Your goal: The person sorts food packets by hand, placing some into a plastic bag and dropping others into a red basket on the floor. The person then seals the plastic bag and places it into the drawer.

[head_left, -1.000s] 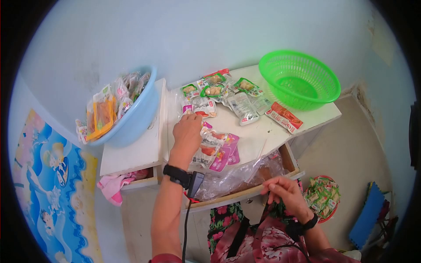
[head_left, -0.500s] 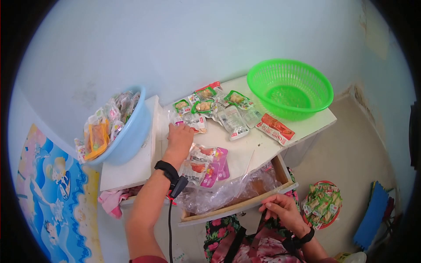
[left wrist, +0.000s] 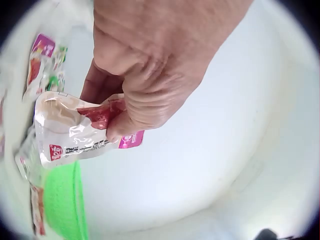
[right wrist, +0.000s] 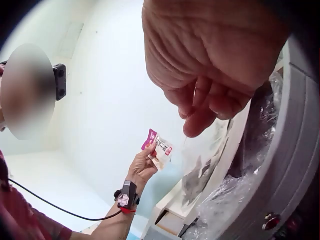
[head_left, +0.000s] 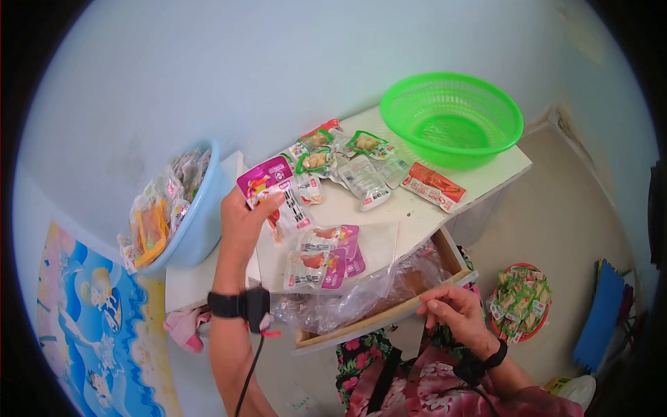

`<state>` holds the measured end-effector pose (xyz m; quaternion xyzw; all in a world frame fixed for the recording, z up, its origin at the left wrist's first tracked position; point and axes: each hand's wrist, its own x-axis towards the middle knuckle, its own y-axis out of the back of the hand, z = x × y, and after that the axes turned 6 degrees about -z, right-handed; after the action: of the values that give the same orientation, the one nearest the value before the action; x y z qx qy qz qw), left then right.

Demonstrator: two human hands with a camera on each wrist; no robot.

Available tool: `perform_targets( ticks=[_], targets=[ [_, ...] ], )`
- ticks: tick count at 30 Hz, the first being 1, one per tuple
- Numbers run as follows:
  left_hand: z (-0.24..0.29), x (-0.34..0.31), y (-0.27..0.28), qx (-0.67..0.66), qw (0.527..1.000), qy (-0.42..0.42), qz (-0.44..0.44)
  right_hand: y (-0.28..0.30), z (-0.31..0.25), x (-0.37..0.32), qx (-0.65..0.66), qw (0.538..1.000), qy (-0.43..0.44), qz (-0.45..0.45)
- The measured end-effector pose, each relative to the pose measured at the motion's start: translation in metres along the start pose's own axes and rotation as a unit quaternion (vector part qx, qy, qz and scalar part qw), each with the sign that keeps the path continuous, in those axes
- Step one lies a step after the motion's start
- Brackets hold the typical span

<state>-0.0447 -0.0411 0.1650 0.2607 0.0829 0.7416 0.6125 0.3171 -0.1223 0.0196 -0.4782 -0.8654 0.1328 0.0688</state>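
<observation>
My left hand (head_left: 240, 221) grips a purple-and-white snack pouch (head_left: 286, 201) up over the left part of the table, thumb across its front. The left wrist view shows the thumb pressing the pouch (left wrist: 72, 127) near a red food picture. Below it on the tabletop lie several similar pouches (head_left: 313, 270), overlapping one another. My right hand (head_left: 458, 316) hangs by the drawer's front right corner, fingers loosely curled. In the right wrist view a thin pale line shows between the fingers of that hand (right wrist: 215, 60).
Green-edged and silver packets (head_left: 363, 179) and a red packet (head_left: 434, 186) lie toward the back. A green plastic basket (head_left: 511, 135) stands back right; a filled blue basin (head_left: 201, 215) is left. Plastic bags (head_left: 347, 299) fill the open drawer (head_left: 389, 316). A red-rimmed container (head_left: 545, 313) sits on the floor.
The left hand, which was down at the packets on the table, has lifted a purple-and-white pouch up and to the left. The right hand stays near the drawer corner.
</observation>
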Motion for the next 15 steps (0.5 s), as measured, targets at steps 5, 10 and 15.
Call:
perform_targets(
  ticks=[5, 10, 15],
  targets=[
    [0.016, -0.061, -0.045, -0.242, 0.97, -0.004, 0.021, -0.012, -0.026, 0.015, -0.004, 0.999, 0.039, -0.025],
    [0.035, -0.111, -0.099, -0.3, 0.952, 0.063, 0.009, -0.038, -0.043, 0.037, -0.115, 0.986, 0.107, -0.049],
    [0.038, -0.13, -0.132, -0.33, 0.941, 0.074, 0.001, -0.044, -0.023, 0.038, 0.034, 0.995, 0.047, -0.086]
  ],
)
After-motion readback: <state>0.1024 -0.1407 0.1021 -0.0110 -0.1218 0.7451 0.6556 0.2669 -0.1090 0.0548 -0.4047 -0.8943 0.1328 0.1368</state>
